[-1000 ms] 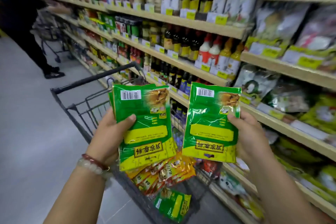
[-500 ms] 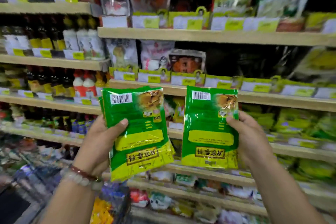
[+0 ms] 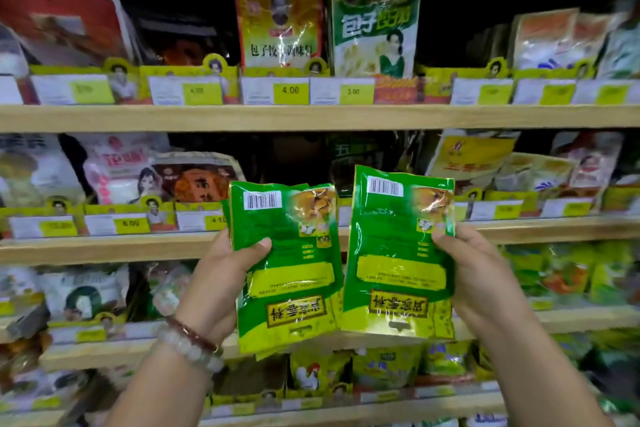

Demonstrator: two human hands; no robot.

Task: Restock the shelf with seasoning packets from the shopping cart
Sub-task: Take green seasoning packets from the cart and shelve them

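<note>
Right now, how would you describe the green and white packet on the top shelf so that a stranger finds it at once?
Start at the top shelf, above the two hands holding green packets. Near its middle two packets stand upright side by side. The green and white packet is the right one, over the 3.00 price tag; its neighbour, the gold and red packet, is tagged 4.00.

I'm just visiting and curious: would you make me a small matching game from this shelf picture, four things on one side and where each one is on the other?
Things:
1. left hand
2. right hand
3. bead bracelets
4. 4.00 price tag

Places:
A. upper shelf edge
B. left wrist
C. gripping the right-side green packet
D. gripping the left-side green packets

Pairs: 1-D, 2-C, 3-B, 4-A
</note>
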